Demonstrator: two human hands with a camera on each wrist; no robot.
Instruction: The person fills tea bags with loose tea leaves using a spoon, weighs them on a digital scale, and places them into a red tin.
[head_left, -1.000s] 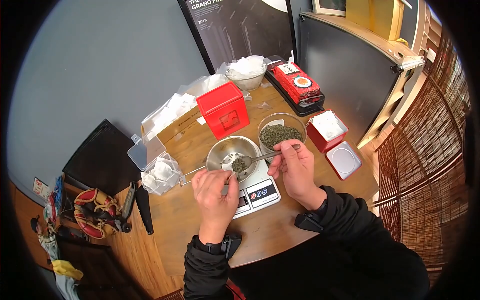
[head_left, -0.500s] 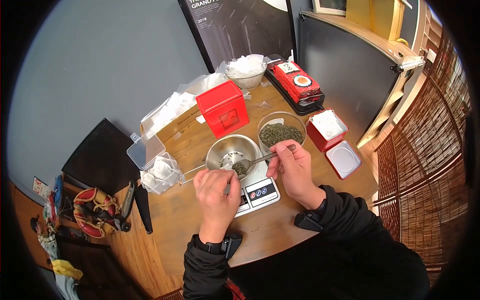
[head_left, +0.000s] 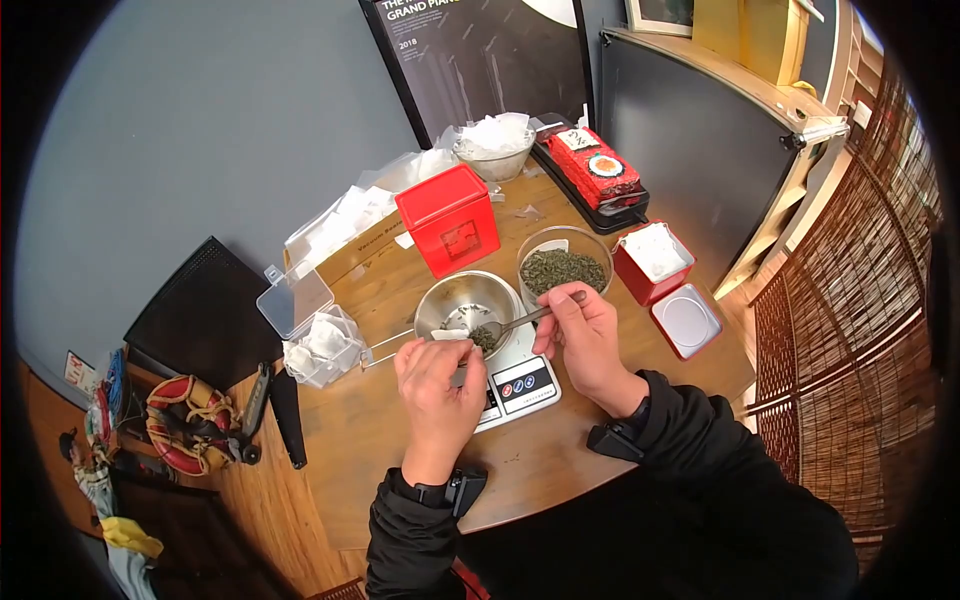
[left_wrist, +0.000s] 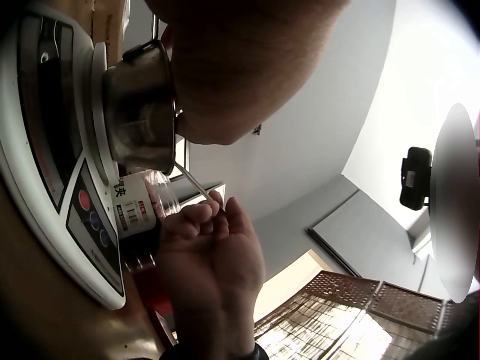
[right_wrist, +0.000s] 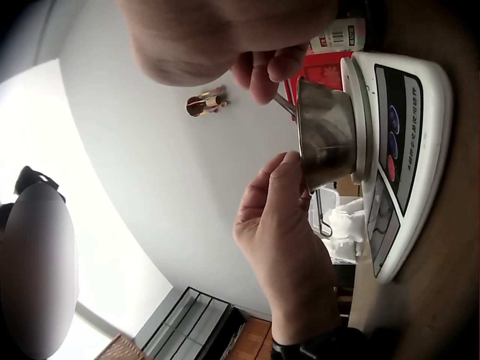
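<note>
A steel pot [head_left: 432, 306] with a wire handle stands on a white kitchen scale [head_left: 541, 394]. My right hand [head_left: 588, 345] pinches the handle of a metal spoon [head_left: 523, 319], whose bowl dips inside the pot. Dark dried leaves [head_left: 484, 341] lie at the spoon's tip. At the pot's near-left rim, my left hand [head_left: 436, 385] pinches a small white tea bag [head_left: 449, 335] between thumb and curled fingers; those fingers hide part of it. In the right wrist view, the left fingertips sit right at the pot's rim. A few loose leaves are scattered on the pot's bottom.
Just behind the right hand is a clear container [head_left: 606, 247] of dried leaves. A red tin [head_left: 455, 222] stands behind the pot. White bags fill a plastic box [head_left: 343, 372] at left and an open red tin [head_left: 641, 277] at right, beside its lid [head_left: 687, 321].
The spoon and right hand have shifted slightly left, and the heap of leaves at the spoon's tip sits lower. More of the pot's bottom shows. The left hand stays nearly in place.
</note>
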